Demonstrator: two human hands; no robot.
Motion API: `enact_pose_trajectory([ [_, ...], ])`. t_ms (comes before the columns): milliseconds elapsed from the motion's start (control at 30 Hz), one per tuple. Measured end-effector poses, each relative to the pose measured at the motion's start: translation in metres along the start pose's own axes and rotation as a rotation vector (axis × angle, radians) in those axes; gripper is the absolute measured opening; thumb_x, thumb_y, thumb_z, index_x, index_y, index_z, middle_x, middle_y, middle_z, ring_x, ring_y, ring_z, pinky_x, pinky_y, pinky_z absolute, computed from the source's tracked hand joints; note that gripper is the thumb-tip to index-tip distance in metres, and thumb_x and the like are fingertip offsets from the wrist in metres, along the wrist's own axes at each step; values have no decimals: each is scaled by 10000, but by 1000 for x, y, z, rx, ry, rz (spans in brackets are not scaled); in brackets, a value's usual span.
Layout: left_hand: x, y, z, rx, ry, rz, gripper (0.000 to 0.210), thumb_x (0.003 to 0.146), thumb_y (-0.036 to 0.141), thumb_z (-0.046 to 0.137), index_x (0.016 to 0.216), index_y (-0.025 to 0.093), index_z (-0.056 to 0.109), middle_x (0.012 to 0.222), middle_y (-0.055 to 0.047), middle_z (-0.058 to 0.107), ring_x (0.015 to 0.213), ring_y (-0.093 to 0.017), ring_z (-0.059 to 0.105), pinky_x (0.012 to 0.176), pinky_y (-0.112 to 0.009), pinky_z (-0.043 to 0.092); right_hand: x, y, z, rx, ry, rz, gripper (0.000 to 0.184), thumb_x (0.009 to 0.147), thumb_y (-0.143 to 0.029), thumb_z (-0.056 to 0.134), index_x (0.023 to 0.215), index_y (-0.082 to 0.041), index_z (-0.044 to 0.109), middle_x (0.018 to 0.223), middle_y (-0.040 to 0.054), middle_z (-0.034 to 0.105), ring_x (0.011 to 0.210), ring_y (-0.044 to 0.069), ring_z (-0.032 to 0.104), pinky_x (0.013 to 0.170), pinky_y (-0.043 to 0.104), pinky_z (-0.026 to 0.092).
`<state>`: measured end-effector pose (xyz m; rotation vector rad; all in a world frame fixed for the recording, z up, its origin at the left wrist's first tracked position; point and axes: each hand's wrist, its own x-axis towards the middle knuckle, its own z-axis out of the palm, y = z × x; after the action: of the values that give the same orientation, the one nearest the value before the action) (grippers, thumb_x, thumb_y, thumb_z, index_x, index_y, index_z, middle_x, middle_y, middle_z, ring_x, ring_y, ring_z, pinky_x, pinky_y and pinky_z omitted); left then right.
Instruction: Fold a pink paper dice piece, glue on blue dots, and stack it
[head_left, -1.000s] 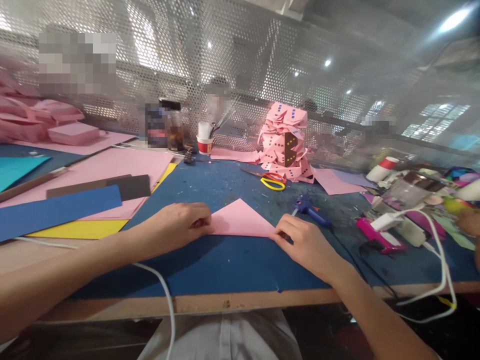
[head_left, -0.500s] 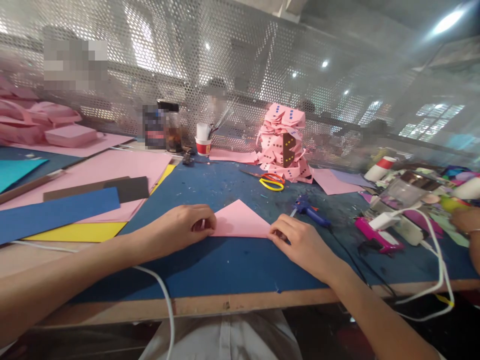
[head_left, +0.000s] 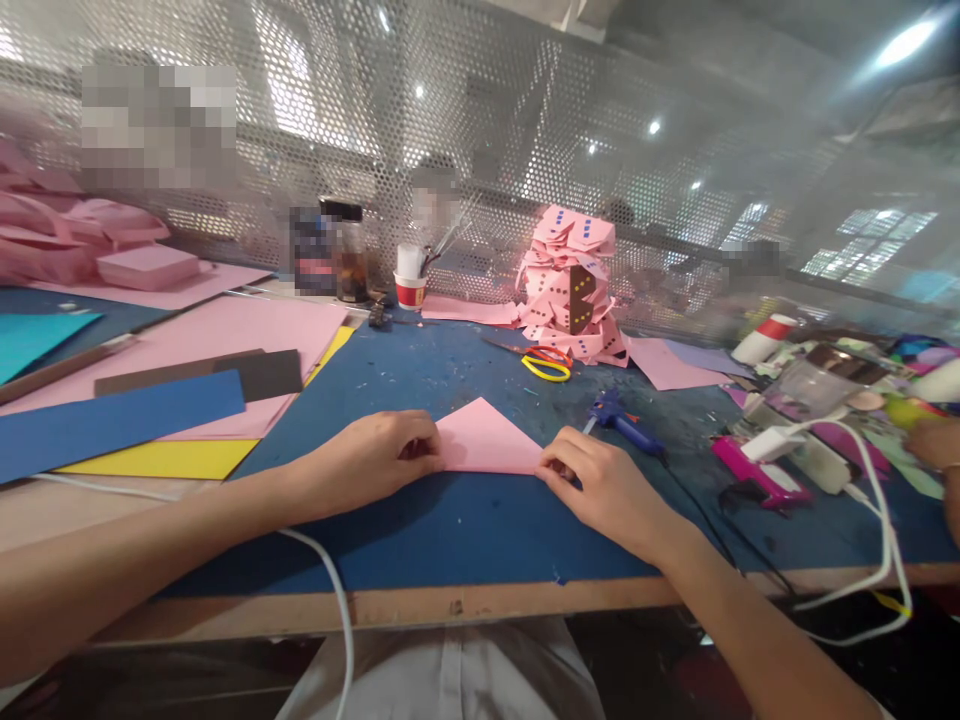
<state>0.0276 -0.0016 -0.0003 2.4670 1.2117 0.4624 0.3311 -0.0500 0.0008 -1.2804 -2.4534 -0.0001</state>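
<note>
A pink paper (head_left: 487, 440), folded into a triangle, lies on the blue mat (head_left: 442, 545) with its peak pointing away from me. My left hand (head_left: 386, 450) is closed, with thumb and fingers pinching the left end of the fold. At the right corner, my right hand (head_left: 592, 480) pinches the paper between curled fingers. Both corners are hidden under the fingers. Just beyond my right hand lies a blue glue gun (head_left: 622, 425). Scissors (head_left: 546, 362) with orange and yellow handles rest behind the triangle.
A stack of dotted pink folded pieces (head_left: 555, 300) stands at the back. Coloured sheets (head_left: 262, 325) and a blue strip (head_left: 127, 425) lie left. A paper cup (head_left: 409, 290), a jar (head_left: 351, 262) and a pink power strip (head_left: 757, 475) stand about. Another person's hand (head_left: 934, 440) shows far right.
My left hand has slid slightly to the right along the fold. My right hand keeps its pinch at the right corner. The view has shifted a little.
</note>
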Motion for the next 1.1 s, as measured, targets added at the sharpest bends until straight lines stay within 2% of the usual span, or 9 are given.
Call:
enact_pose_trajectory([
  [467, 1, 1, 3, 90, 0, 22, 177, 921, 314, 507, 819, 219, 616, 852, -19, 677, 745, -185, 595, 678, -292, 385, 1, 0, -1, -11, -15, 5, 124, 998, -198, 525, 890, -201, 587, 874, 24, 586, 759, 158, 576, 698, 290, 433],
  [700, -1, -1, 2, 174, 19, -28, 186, 901, 315, 528, 762, 204, 582, 794, -25, 651, 718, -193, 551, 664, -306, 352, 0, 0, 0, -3, -17, 12, 119, 997, -198, 528, 891, -200, 585, 883, 19, 582, 769, 156, 577, 706, 286, 430],
  [1100, -1, -9, -7, 53, -41, -91, 172, 863, 323, 556, 810, 210, 674, 749, 8, 677, 682, -163, 578, 635, -264, 356, 0, 2, 2, 12, 3, 5, 103, 983, -186, 553, 892, -199, 599, 877, 22, 583, 767, 159, 580, 703, 275, 431],
])
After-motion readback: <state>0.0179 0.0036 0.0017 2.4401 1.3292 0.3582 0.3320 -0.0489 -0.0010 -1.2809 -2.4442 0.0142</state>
